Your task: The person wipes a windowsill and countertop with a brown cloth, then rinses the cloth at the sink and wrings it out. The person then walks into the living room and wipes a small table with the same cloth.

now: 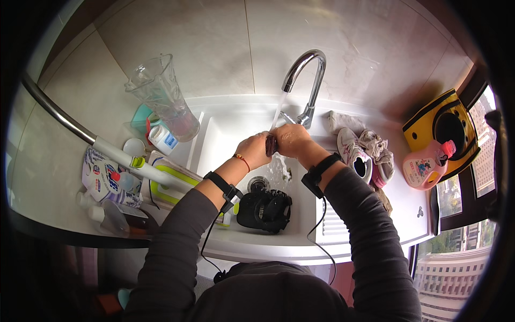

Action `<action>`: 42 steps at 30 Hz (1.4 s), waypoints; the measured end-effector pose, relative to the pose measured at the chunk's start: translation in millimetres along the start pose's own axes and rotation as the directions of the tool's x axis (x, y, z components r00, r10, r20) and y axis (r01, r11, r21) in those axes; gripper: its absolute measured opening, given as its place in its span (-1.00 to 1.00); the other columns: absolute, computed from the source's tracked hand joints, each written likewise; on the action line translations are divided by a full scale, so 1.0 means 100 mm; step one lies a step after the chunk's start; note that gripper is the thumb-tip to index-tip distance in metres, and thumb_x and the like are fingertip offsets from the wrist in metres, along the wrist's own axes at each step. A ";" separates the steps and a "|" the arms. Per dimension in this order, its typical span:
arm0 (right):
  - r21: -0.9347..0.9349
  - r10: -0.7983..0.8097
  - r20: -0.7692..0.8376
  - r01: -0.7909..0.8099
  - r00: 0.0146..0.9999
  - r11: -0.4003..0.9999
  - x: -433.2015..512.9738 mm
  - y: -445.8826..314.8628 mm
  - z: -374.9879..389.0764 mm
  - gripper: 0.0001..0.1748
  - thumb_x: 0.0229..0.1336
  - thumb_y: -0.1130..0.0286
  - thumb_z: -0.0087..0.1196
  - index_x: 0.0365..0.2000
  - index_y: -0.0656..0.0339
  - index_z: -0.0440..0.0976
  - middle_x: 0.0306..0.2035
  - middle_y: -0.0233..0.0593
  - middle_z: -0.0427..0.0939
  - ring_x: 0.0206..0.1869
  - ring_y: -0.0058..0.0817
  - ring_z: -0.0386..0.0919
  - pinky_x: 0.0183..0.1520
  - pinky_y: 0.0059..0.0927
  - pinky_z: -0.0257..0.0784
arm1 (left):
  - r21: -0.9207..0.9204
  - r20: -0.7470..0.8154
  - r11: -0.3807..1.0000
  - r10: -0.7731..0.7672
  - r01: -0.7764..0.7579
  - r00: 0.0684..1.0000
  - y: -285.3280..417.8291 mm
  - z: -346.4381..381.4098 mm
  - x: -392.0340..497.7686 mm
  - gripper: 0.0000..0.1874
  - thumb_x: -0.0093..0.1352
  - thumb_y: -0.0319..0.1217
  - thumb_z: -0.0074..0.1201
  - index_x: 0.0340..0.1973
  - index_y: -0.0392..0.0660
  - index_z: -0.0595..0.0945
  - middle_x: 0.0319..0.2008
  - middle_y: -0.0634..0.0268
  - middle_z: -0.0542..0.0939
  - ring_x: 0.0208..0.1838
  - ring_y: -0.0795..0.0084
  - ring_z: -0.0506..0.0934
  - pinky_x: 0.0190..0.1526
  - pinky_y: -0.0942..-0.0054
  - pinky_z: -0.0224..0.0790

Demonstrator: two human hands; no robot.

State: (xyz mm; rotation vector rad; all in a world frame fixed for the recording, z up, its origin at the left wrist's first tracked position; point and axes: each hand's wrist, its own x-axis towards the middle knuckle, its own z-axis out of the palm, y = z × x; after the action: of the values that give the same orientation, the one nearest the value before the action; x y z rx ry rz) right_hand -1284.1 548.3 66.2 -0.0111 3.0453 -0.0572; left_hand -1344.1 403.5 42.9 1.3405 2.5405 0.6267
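My left hand point(254, 148) and my right hand point(290, 139) meet under the running faucet point(316, 76). Between them they grip a small dark brown object point(271, 145) with a ridged surface; my fingers cover much of it, so its exact kind cannot be told. Water point(279, 110) streams onto my hands and splashes into the white sink point(219, 126). Below my hands, near the metal drain point(258, 183), lies a black fabric item point(263, 212) that looks like a cap and bears lettering.
On the left stand a clear glass vase point(165, 98), a white bottle point(163, 139), detergent bags point(106, 177) and a mop with a white pole point(161, 170). Wet-looking sneakers point(354, 155), a pink detergent jug point(424, 165) and a yellow bag point(426, 112) occupy the right counter.
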 end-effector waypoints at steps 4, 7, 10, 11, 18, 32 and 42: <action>0.163 0.105 0.105 -0.121 0.989 0.979 0.02 0.04 0.10 -0.67 -0.11 0.31 0.14 -0.27 0.24 0.55 -0.28 -0.04 0.62 -0.14 -0.18 0.60 -0.13 -0.24 0.52 | 0.176 -0.128 0.982 0.093 -0.070 0.987 -0.02 0.08 -0.02 -0.57 0.11 -0.39 0.20 -0.11 -0.14 0.46 -0.23 0.11 0.59 -0.09 0.06 0.55 -0.02 0.20 0.43; 0.338 -0.037 0.210 -0.037 0.977 0.940 0.07 0.16 0.09 -0.54 -0.17 0.24 0.29 -0.25 0.30 0.49 -0.36 -0.09 0.62 -0.30 -0.26 0.62 -0.30 -0.27 0.54 | 0.157 -0.139 0.986 0.076 -0.053 0.987 -0.04 0.08 -0.02 -0.53 0.10 -0.38 0.26 -0.11 -0.13 0.42 -0.22 0.12 0.57 -0.08 0.07 0.54 -0.03 0.20 0.43; 0.630 0.013 0.473 -0.348 0.881 0.694 0.08 0.26 0.06 -0.33 -0.29 0.08 0.44 -0.23 0.29 0.41 -0.47 -0.23 0.55 -0.55 -0.43 0.52 -0.60 -0.40 0.40 | 0.101 -0.097 0.994 0.047 -0.037 0.994 -0.06 0.05 0.01 -0.42 0.07 -0.40 0.33 -0.08 -0.13 0.32 -0.18 0.05 0.56 -0.06 -0.01 0.53 -0.05 0.17 0.44; 0.643 0.033 0.534 -0.432 0.845 0.632 0.09 0.27 0.07 -0.31 -0.29 0.06 0.45 -0.22 0.29 0.41 -0.48 -0.25 0.54 -0.59 -0.46 0.50 -0.65 -0.43 0.36 | 0.052 -0.083 0.997 0.068 -0.064 0.994 -0.05 0.04 0.02 -0.38 0.07 -0.40 0.34 -0.05 -0.13 0.30 -0.18 0.04 0.56 -0.06 0.00 0.54 -0.03 0.19 0.43; 0.438 -0.047 -0.034 0.057 0.998 0.897 0.02 0.34 0.19 -0.33 -0.41 0.24 0.49 -0.16 0.17 0.48 -0.24 -0.14 0.56 -0.09 -0.15 0.54 -0.03 -0.23 0.44 | -0.710 0.092 0.704 0.130 -0.027 0.987 -0.30 -0.04 0.03 -0.10 0.10 -0.38 0.39 0.25 -0.06 0.15 0.00 0.05 0.50 0.07 0.19 0.50 0.15 0.27 0.32; 0.035 0.043 0.038 -0.044 0.998 0.998 0.16 0.63 0.19 -0.24 0.25 0.10 -0.06 0.34 0.21 -0.01 0.40 -0.14 0.02 0.46 -0.30 -0.09 0.46 -0.22 -0.15 | -0.889 0.450 -0.117 -0.055 0.442 0.891 -0.67 0.32 -0.21 -0.60 0.37 -0.26 -0.12 0.09 -0.10 0.45 -0.09 0.16 0.58 -0.06 0.23 0.57 0.00 0.24 0.46; -0.355 -0.259 -0.019 0.235 0.966 0.905 0.22 0.79 0.54 -0.40 0.18 0.51 -0.18 0.27 0.18 0.18 0.39 -0.33 0.07 0.45 -0.42 -0.02 0.46 -0.18 -0.12 | -0.831 0.486 -0.328 -0.036 0.449 0.873 -0.65 0.43 -0.32 -0.59 0.36 -0.09 -0.15 -0.04 -0.07 0.54 -0.19 0.19 0.61 -0.21 0.23 0.56 -0.32 0.29 0.36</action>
State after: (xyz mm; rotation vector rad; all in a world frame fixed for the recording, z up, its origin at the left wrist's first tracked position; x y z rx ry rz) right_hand -1300.8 625.5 7.0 -0.4301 3.0528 0.4778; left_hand -1358.2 356.8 -25.1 0.0472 0.9456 1.6749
